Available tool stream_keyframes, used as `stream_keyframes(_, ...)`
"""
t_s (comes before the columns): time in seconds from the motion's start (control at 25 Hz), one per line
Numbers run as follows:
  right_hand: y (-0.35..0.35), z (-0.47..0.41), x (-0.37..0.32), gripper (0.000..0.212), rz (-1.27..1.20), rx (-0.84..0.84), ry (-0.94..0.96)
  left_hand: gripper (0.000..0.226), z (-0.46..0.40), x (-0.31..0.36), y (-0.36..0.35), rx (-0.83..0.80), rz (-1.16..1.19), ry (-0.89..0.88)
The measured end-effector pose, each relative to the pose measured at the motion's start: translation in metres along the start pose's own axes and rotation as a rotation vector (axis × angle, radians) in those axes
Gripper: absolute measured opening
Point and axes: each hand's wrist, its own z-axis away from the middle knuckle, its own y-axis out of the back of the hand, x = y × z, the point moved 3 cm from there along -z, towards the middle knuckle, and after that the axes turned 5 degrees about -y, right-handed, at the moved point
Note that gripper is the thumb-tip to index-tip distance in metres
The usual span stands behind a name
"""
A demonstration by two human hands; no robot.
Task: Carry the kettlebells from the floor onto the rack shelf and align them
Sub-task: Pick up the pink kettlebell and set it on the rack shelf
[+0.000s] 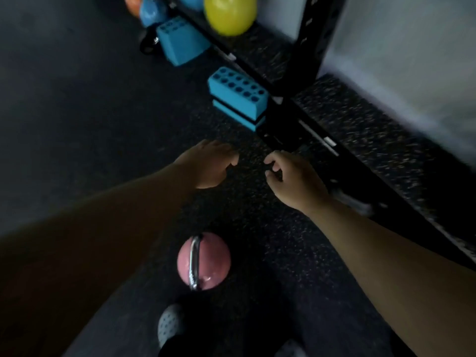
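A pink kettlebell [206, 261] with a chrome handle stands on the dark speckled floor at the bottom centre, between my forearms. My left hand [210, 164] hovers above the floor beyond it, fingers loosely curled, holding nothing. My right hand [293, 180] hovers beside it, fingers apart, also with nothing in it. The black rack [309, 60] runs diagonally at the right, its low shelf [360, 130] surfaced in speckled rubber. A yellow kettlebell [230, 14] sits on the shelf at the top. A blue kettlebell [150, 12] and an orange one [132, 3] show at the top left.
Two blue perforated blocks [238, 97] [181, 42] lie on the floor along the rack's front rail. A grey shoe tip [170, 325] shows at the bottom. A pale wall [412, 60] stands behind the rack. The view is blurred.
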Motion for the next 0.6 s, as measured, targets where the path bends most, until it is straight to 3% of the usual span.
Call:
stream_keyframes(0.16,-0.105,0.000,-0.050,0.020,-0.035,-0.081,-0.047,0.041,0.081,-0.071,-0.070,-0.142,-0.010,0.054)
stream_keyframes(0.32,-0.198,0.024,-0.053,0.021,-0.079,-0.141,-0.149,0.044,0.114,-0.102,-0.145,-0.198,-0.007,0.003)
stream_keyframes(0.6,-0.353,0.117,-0.025,0.039,-0.150,-0.346,-0.490,0.067,0.106,-0.077,-0.271,-0.360,-0.133,-0.356)
